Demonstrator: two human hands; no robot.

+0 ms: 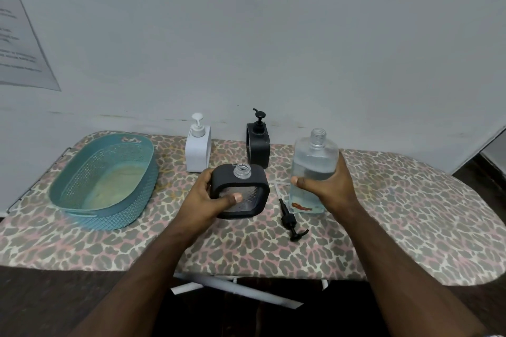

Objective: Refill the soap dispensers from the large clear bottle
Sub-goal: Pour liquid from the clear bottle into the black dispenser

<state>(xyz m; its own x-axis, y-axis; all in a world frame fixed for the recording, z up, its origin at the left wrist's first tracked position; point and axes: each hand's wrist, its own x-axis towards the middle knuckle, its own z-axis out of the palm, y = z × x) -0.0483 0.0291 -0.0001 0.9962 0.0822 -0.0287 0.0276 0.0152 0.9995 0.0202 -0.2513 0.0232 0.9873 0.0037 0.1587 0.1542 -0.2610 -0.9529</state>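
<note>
Pouring is not yet starting: my left hand [208,194] is clamping the uncapped dispenser [241,190]; my right hand [325,186], at three o'clock, is clamping the clear bottle [312,161]; two capped dispensers [197,150] are waiting at twelve.

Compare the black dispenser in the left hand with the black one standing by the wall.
The held dispenser has its pump off and its clear neck open; the back dispenser has its pump on. The held one is tipped toward the camera in the left hand; the back one stands upright, untouched. The held one shows a textured clear panel; the back one looks all black from here. Both are squarish with black frames.
</note>
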